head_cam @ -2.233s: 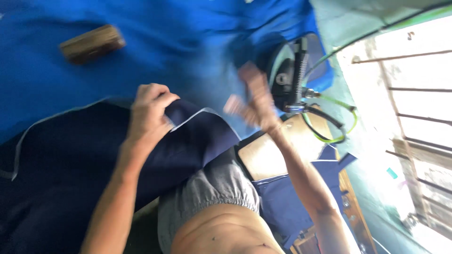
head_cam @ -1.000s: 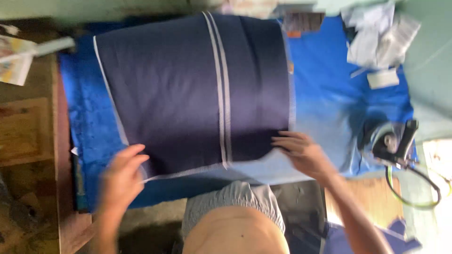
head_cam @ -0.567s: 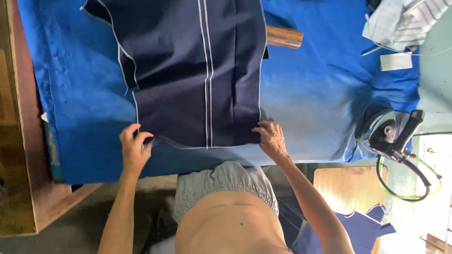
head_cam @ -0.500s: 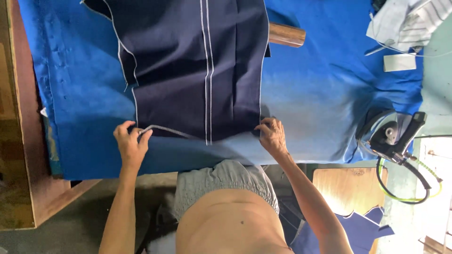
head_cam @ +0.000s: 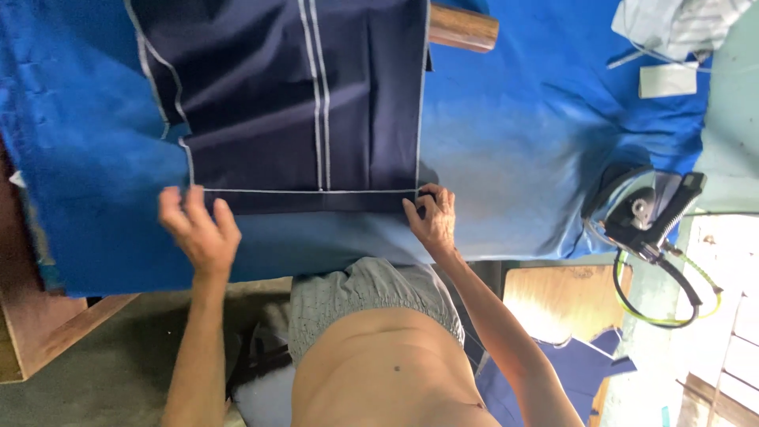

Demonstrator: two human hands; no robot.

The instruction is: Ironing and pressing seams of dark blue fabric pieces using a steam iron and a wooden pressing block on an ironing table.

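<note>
Navy cloth (head_cam: 300, 103) lies flat on blue table cover (head_cam: 522, 134); your right hand (head_cam: 431, 221) pinches its near corner, left hand (head_cam: 198, 229) open, just touching the hem.

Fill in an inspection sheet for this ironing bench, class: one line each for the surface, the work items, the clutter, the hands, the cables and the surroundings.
Surface: blue padded cloth covers the bench, paler near the middle.
Work items: navy fabric piece with pale stitched lines lies flat, its near edge folded up as a hem.
Clutter: wooden block beside the fabric's far corner; pale folded cloths at the far right.
Hands: left hand at the hem's left end; right hand pressing the hem's right corner.
Cables: green and black cord loops from the iron.
Surroundings: wooden bench frame at left; more blue cloth below.
</note>
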